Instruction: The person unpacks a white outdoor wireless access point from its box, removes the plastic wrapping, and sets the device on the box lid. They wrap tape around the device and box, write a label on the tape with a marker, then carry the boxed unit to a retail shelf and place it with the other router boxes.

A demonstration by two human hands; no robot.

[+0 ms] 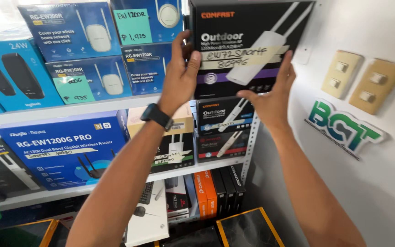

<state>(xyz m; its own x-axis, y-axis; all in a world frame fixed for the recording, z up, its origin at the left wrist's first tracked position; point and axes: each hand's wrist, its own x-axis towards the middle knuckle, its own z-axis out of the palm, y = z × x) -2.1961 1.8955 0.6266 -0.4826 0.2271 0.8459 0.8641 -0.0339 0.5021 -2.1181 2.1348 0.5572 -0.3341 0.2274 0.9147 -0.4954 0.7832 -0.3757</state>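
The white metal shelving unit point(115, 104) fills the left and middle of what I see, its tiers packed with boxed network gear, and the plain white wall point(389, 183) closes off the right side. On that wall, well apart from my hands, sit two beige switch plates point(362, 80) above a green and blue raised logo sign point(344, 127).

The biggest thing I am handling is the tall black cardboard box with a white outdoor antenna pictured on its front point(248, 41). It stands upright on the upper shelf at the far right end, just beside the wall, with a strip of pale tape with handwriting across its face. To its left are blue router boxes point(76, 32), some with green paper price notes, and below it two smaller black boxes of the same kind point(222, 128) are stacked.

My left hand point(179, 75) wraps its fingers around the box's left edge, thumb on the front (a dark watch is on that wrist). My right hand point(270, 96) is spread flat, palm against the lower right of the front, not closed on anything.

I judge the box sits nearly in its slot; whether it is fully pushed back I cannot tell.
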